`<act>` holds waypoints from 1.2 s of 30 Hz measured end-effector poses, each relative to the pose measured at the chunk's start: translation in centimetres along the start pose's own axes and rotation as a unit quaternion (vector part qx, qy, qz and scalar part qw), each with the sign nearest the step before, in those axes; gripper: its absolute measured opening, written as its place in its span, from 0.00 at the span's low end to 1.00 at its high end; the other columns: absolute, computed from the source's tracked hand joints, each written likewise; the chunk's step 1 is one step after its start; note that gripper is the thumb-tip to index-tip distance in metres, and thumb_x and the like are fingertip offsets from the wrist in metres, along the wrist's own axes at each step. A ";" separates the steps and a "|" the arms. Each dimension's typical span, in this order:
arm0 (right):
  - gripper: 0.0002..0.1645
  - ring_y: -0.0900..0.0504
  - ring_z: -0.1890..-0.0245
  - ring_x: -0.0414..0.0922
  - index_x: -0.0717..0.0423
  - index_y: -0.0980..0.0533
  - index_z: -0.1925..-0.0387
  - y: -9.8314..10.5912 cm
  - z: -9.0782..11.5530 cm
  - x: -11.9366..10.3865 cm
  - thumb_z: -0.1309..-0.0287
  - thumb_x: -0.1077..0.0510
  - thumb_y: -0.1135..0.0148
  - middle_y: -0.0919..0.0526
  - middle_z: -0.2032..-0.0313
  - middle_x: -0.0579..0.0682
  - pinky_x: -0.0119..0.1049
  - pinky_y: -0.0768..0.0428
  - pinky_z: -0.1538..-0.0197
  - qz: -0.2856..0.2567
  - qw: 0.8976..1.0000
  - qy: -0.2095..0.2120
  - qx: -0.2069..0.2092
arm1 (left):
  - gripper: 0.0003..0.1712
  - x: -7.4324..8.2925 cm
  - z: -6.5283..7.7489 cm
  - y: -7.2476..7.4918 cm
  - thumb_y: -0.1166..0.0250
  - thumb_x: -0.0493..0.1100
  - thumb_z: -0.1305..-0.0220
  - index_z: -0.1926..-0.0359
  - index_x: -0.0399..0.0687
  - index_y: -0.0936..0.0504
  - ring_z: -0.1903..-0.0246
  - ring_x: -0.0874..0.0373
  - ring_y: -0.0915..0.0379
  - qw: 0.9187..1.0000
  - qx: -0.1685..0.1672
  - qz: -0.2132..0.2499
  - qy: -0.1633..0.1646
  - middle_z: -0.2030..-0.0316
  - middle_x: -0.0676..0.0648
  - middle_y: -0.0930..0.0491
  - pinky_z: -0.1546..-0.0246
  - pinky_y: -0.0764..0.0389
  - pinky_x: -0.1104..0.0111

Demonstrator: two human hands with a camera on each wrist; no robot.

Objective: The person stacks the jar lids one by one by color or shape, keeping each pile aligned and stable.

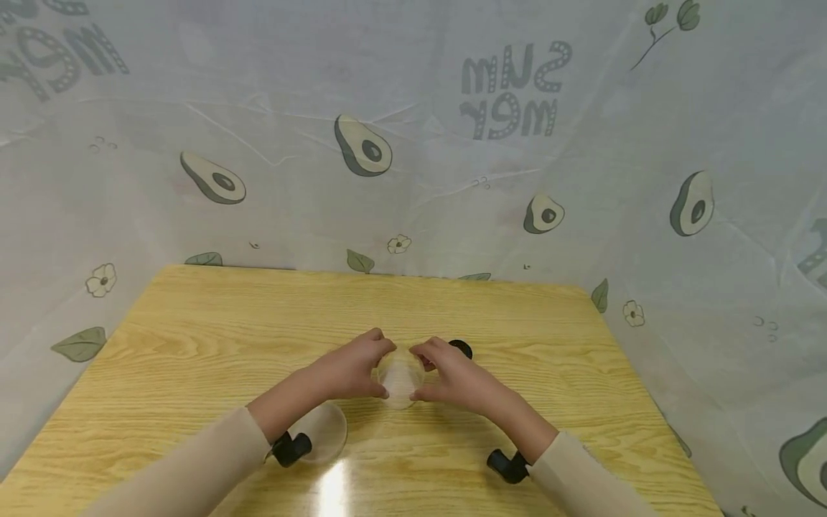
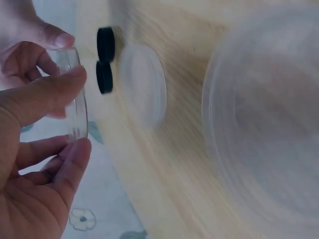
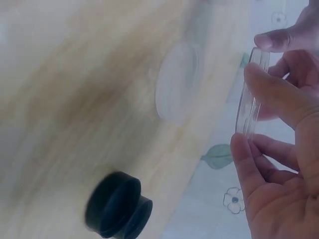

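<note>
Both hands hold a thin, clear round plastic lid [image 2: 77, 112] by its edges above the table. My left hand [image 1: 352, 370] pinches one side, thumb on the near edge and fingertips on the far edge. The right hand [image 1: 455, 377] grips the opposite side the same way. Seen edge-on in the right wrist view, the clear lid [image 3: 247, 112] stands off the tabletop. A similar clear disc [image 2: 143, 87] lies on the wood beyond the hands. Two black round caps [image 2: 105, 45] sit together beside that disc.
A larger clear round lid or container [image 1: 328, 434] is on the wooden table [image 1: 213, 316] below the left forearm. Past the right hand, a black cap [image 1: 461, 348] shows partly. A patterned cloth [image 1: 284, 143] hangs behind the table and along its sides.
</note>
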State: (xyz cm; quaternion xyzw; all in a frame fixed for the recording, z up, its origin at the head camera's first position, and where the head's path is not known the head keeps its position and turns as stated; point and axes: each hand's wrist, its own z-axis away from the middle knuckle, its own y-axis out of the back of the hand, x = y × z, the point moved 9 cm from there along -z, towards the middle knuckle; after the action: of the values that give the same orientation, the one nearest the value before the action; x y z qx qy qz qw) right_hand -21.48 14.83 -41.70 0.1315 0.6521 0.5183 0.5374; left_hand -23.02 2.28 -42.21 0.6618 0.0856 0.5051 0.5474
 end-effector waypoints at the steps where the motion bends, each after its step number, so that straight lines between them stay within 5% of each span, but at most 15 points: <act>1: 0.41 0.20 0.47 0.48 0.64 0.27 0.32 -0.2 0.3 0.0 0.41 0.53 0.22 0.22 0.45 0.56 0.47 0.17 0.44 0.000 1.000 -0.001 0.000 | 0.41 0.2 0.2 -0.2 0.19 0.41 0.43 0.32 0.33 0.26 0.61 0.56 0.30 1.000 -0.003 0.003 0.001 0.52 0.42 0.27 0.61 0.24 0.62; 17: 0.39 0.24 0.53 0.41 0.62 0.25 0.36 -3.7 3.4 -0.2 0.44 0.51 0.20 0.21 0.48 0.52 0.35 0.20 0.49 -0.003 0.999 0.004 -0.038 | 0.40 1.1 2.7 -3.9 0.14 0.43 0.51 0.40 0.36 0.23 0.60 0.58 0.25 0.999 -0.038 0.006 0.000 0.50 0.43 0.23 0.59 0.19 0.66; 27: 0.40 0.27 0.54 0.36 0.63 0.25 0.36 -4.9 4.3 -0.4 0.45 0.50 0.19 0.22 0.50 0.47 0.34 0.21 0.48 -0.009 0.999 -0.001 -0.043 | 0.39 1.7 3.4 -5.2 0.13 0.45 0.53 0.42 0.40 0.22 0.53 0.55 0.19 0.998 -0.056 -0.042 0.008 0.49 0.46 0.21 0.52 0.15 0.66; 36: 0.41 0.26 0.54 0.36 0.61 0.25 0.36 -6.0 4.5 0.1 0.46 0.48 0.19 0.22 0.49 0.46 0.33 0.20 0.47 -0.010 0.999 -0.004 -0.050 | 0.39 1.3 3.3 -6.2 0.12 0.49 0.55 0.46 0.43 0.23 0.58 0.59 0.23 0.997 -0.062 -0.052 0.016 0.54 0.47 0.22 0.56 0.17 0.67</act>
State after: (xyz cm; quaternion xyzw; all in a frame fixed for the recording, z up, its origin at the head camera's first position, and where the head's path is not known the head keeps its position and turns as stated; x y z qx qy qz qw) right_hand -15.40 14.75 -46.11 0.1001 0.6247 0.5439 0.5513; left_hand -17.11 3.43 -46.15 0.6130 0.0975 0.4907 0.6115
